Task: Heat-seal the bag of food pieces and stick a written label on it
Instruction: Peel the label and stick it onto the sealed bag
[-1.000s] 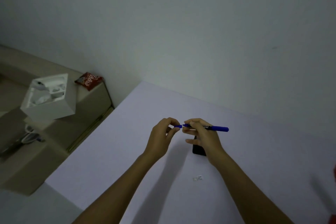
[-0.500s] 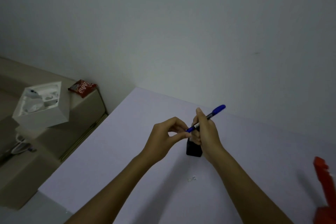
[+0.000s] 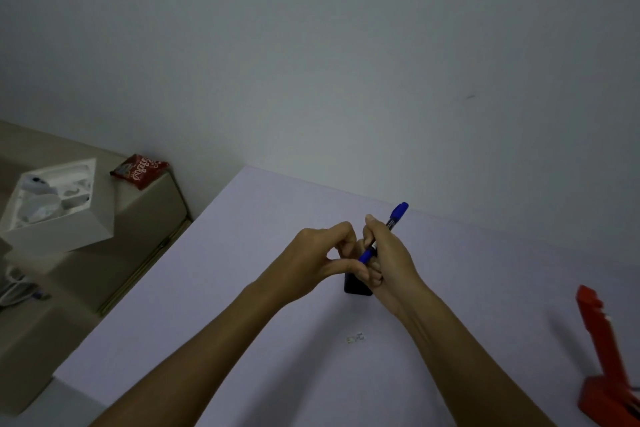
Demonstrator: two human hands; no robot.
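Blue pen [image 3: 383,234] is gripped by the right hand [image 3: 388,253] at frame centre (tilted, cap end up-right). The left hand [image 3: 320,258] pinches its lower tip above a black object [image 3: 356,286] on the table [image 3: 242,270].

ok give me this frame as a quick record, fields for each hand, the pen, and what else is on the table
right hand: grips the blue pen
left hand: fingers curled at the pen's lower end; what it pinches cannot be made out
blue pen: tilted, capped end up and away
table: pale, against the wall
black object: on the table under the hands
small clear scrap: nearer the person
red tool: at the right edge
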